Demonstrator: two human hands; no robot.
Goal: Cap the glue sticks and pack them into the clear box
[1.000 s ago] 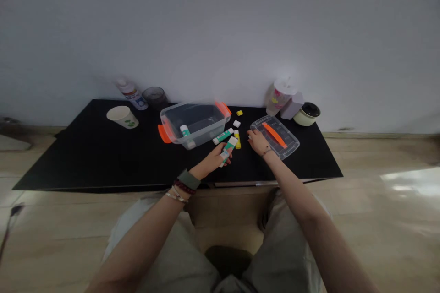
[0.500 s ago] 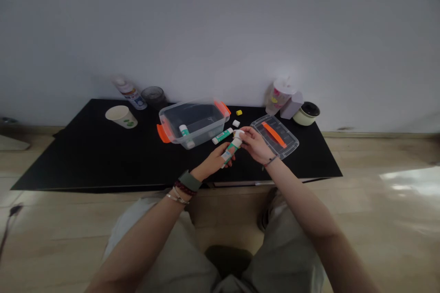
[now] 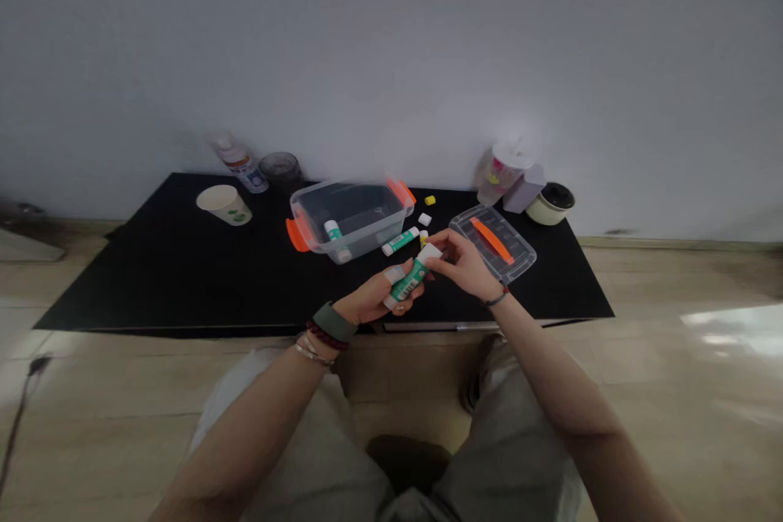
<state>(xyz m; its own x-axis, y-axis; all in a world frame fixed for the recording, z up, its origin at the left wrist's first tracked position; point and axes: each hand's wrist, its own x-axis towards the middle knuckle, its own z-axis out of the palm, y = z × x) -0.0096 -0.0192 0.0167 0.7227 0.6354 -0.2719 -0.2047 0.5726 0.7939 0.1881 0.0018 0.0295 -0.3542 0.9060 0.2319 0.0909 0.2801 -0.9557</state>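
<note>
My left hand [image 3: 373,295] is wrapped round a green-and-white glue stick [image 3: 407,281], which it holds tilted above the front of the table. With thumb and fingers, my right hand [image 3: 462,263] pinches the white cap [image 3: 431,252] at the glue stick's upper end; the cap sits on the stick. Just beyond the hands lies a second glue stick [image 3: 400,241]. Beside it is a small yellow-and-white piece [image 3: 424,238], partly hidden by my right fingers. A third glue stick [image 3: 332,230] leans inside the clear plastic box [image 3: 373,238] with orange latches.
A loose white cap [image 3: 424,219] and a yellow piece [image 3: 430,200] lie right of the box. The clear lid [image 3: 521,261] with its orange handle is farther right. Along the back stand a spray can [image 3: 245,170], a dark cup [image 3: 281,171], a tumbler [image 3: 498,175] and a lidded pot [image 3: 547,210]. A paper cup [image 3: 223,205] stands left.
My right hand has brought the white cap down onto the glue stick's end. The stick has turned in my left hand, so its barcode side shows. The view has shifted slightly.
</note>
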